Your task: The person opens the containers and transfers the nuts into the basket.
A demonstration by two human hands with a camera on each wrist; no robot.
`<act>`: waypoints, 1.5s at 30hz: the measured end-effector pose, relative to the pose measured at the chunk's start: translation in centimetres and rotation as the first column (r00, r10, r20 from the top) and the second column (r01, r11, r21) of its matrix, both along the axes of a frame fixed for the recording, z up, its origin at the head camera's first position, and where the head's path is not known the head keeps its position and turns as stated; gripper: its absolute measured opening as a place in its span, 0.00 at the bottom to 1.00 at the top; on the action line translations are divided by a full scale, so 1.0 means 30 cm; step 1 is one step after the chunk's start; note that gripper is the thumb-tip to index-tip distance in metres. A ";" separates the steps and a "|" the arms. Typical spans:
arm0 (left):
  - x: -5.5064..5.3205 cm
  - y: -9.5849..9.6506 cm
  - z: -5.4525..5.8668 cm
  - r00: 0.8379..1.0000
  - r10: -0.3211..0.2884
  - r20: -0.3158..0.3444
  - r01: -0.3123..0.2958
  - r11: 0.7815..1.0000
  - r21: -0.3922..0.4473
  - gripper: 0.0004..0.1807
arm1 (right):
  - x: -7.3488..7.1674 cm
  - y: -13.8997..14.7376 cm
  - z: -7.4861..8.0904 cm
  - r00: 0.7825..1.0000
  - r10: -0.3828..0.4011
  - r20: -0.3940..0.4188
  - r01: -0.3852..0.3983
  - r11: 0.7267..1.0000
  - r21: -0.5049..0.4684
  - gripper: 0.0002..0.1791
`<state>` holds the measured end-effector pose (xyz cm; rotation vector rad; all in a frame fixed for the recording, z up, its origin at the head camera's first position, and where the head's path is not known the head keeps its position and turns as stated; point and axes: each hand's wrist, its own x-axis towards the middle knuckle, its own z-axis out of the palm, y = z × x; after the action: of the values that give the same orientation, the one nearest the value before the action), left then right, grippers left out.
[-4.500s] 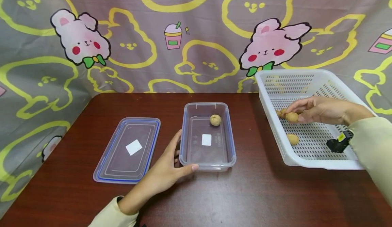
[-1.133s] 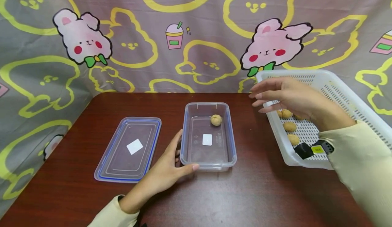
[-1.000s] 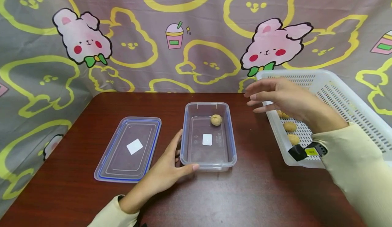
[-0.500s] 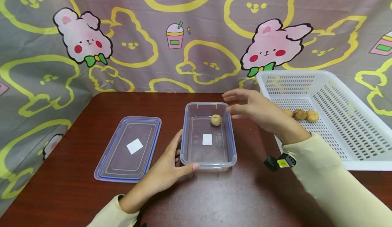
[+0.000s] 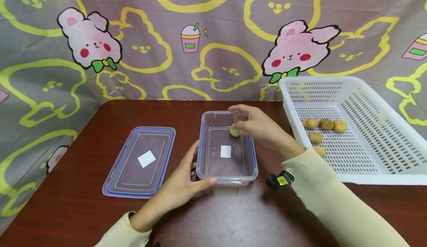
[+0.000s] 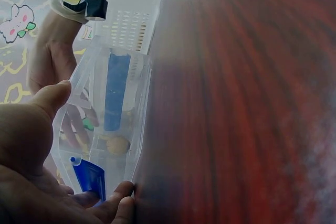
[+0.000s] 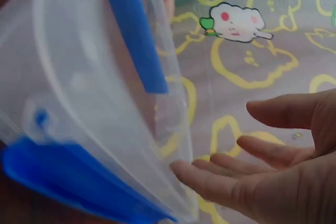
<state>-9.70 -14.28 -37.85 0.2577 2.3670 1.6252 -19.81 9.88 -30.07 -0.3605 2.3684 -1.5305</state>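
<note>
My left hand [image 5: 180, 184] grips the near left corner of a clear plastic food container [image 5: 217, 167], thumb at the front rim and fingers along the side. Inside the container, at its back right, lies one walnut [image 5: 234, 132]. Over that corner reaches my right hand [image 5: 260, 126], its fingers partly covering the walnut in the head view. The right wrist view shows the right hand's fingers [image 7: 215, 182] relaxed and spread, with nothing between them, beside the container wall. Blue clips [image 6: 92, 177] hang on the container's sides.
A clear lid [image 5: 130, 169] with a blue seal lies flat left of the container. To the right stands a white perforated basket [image 5: 383, 178] with several walnuts [image 5: 326, 124] along its left side. A patterned cloth [image 5: 217, 28] hangs behind the brown table [image 5: 230, 213].
My right hand has left the basket, where it was handling walnuts, and moved left, empty, to above the walnut in the container. The left hand has kept its hold.
</note>
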 end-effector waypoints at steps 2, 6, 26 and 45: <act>-0.001 0.000 0.000 1.000 -0.005 -0.001 0.005 1.000 0.004 0.63 | 0.001 -0.016 -0.014 1.000 -0.022 -0.017 0.023 0.999 0.026 0.35; -0.002 0.000 0.000 1.000 -0.009 -0.004 0.009 1.000 0.003 0.63 | 0.001 -0.046 -0.036 0.997 -0.060 -0.042 0.063 0.996 0.060 0.36; 0.000 0.001 0.005 1.000 -0.018 0.007 0.018 0.999 0.032 0.63 | -0.008 -0.110 -0.103 0.991 -0.134 0.026 0.133 0.990 0.043 0.27; 0.004 -0.001 0.010 1.000 -0.011 0.010 0.011 0.999 0.038 0.63 | -0.021 -0.143 -0.138 0.980 -0.095 0.173 0.112 0.989 -0.092 0.27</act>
<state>-9.59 -14.31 -37.56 0.2682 2.3255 1.6635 -20.45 5.58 -34.20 -0.1247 2.2157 -1.6626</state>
